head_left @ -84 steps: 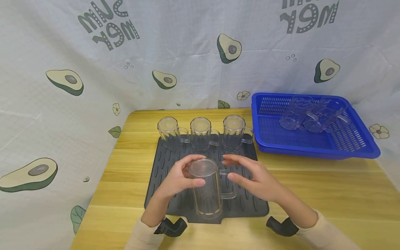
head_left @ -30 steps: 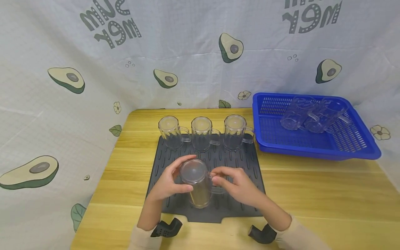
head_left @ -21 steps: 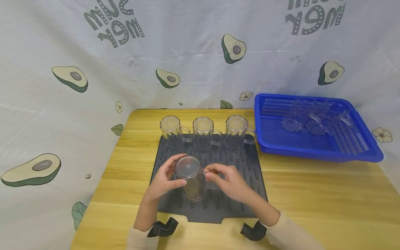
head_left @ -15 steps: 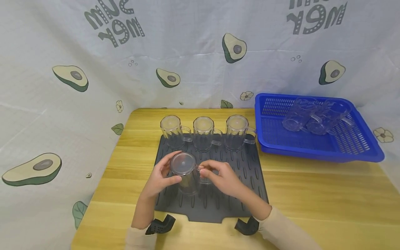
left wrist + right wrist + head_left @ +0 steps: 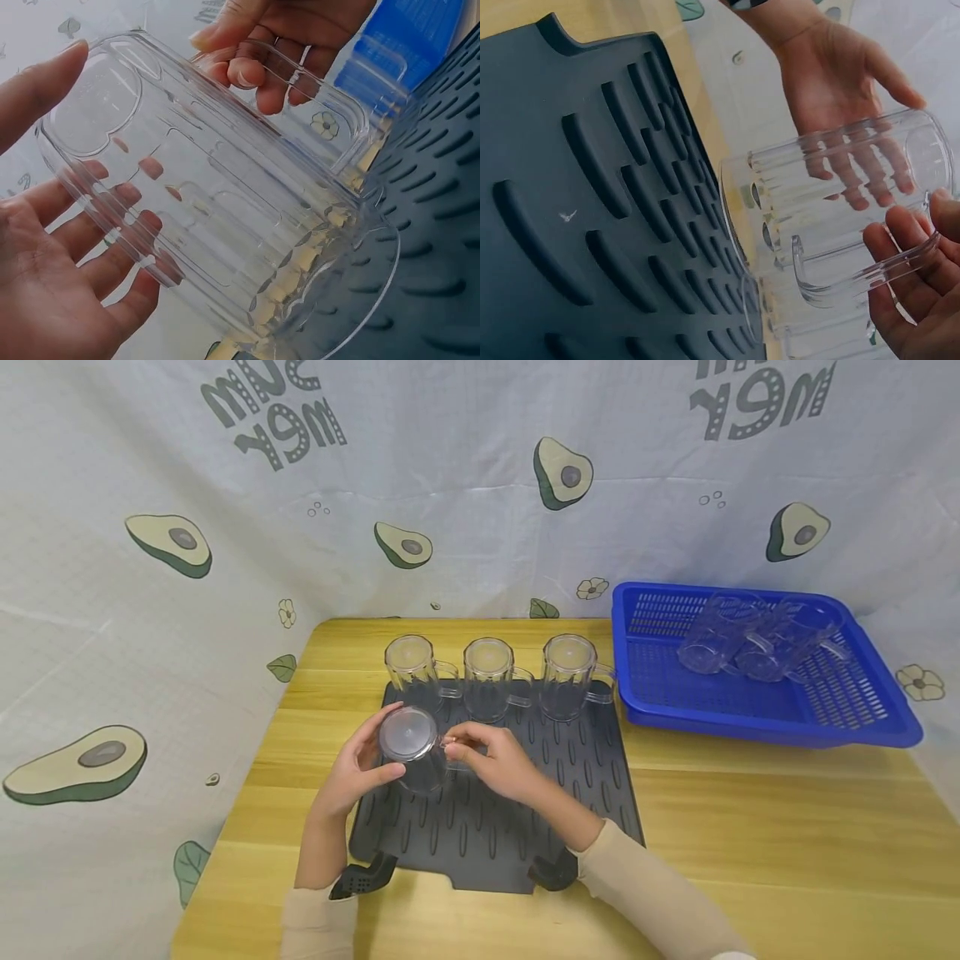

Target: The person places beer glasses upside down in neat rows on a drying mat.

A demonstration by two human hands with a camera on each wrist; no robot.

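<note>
A clear plastic beer mug is held upside down over the left part of the dark ribbed drying mat. My left hand grips its body near the base, thumb on one side and fingers behind. My right hand pinches the upper end of the mug's handle. In the left wrist view the mug tilts, its rim close to the mat; whether they touch I cannot tell. Behind it, a row of upturned mugs stands along the mat's far edge: left mug, middle mug, right mug.
A blue slotted basket sits at the back right, with clear mugs lying inside it. The wooden table extends right of the mat. An avocado-print curtain hangs behind and at the sides.
The right hand, earlier apart from the mug, has taken hold of its handle. Both hands have carried the mug left and farther back, toward the left mug of the row.
</note>
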